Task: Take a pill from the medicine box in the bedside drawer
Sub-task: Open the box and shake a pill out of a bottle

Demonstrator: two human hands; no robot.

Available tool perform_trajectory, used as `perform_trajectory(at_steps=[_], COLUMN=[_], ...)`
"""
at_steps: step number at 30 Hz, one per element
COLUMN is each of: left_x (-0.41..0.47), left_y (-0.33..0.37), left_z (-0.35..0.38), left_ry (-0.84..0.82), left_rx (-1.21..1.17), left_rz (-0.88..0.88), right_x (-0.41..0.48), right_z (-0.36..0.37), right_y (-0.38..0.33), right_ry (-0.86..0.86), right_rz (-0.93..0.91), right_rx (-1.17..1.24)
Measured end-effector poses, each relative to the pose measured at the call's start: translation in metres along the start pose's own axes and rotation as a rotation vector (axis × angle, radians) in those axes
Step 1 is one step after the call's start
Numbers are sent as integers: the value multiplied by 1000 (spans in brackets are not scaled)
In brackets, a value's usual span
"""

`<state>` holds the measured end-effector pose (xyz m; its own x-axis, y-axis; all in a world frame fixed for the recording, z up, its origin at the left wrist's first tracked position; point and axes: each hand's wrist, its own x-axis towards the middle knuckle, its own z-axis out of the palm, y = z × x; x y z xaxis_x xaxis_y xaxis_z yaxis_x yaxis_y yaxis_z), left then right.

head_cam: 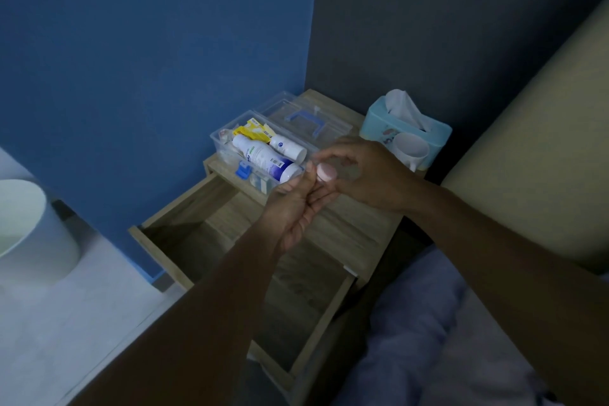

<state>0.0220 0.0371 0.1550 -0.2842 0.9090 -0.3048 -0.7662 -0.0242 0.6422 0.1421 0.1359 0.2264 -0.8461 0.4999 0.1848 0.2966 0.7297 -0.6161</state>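
The clear plastic medicine box (220, 136) stands open on the wooden bedside table, holding white bottles (263, 155) and a yellow packet (253, 130). Its clear lid with a blue handle (304, 119) lies behind it. Just right of the box, my two hands meet above the tabletop. My right hand (365, 171) holds a small container with a pink cap (325, 172) by its body. My left hand (293, 204) has its fingertips on the pink cap. The wooden drawer (204, 214) below is pulled out and looks bare inside.
A teal tissue box (375, 123) with a white cup (412, 150) in front stands at the table's back right. A beige headboard (534, 148) and bedding lie to the right. A white bin (29, 234) stands on the floor at left by the blue wall.
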Motion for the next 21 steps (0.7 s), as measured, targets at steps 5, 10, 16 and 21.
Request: perform_trajectory(at_steps=[5,10,16,21], left_x=[1,1,8,12], left_y=[-4,-6,-11,-15], left_z=[-3,-2,-11,-22], left_ry=[10,-23,-46,-40], left_rx=[-18,0,-32,-55], left_rz=[-20,-12,-10,-63], right_x=[2,3,3,-5], right_z=[4,3,-2,-3], right_y=[2,3,6,24], right_ry=[53,-55,57,177], right_rz=[74,13,-15,73], right_rx=[-181,-128,66,93])
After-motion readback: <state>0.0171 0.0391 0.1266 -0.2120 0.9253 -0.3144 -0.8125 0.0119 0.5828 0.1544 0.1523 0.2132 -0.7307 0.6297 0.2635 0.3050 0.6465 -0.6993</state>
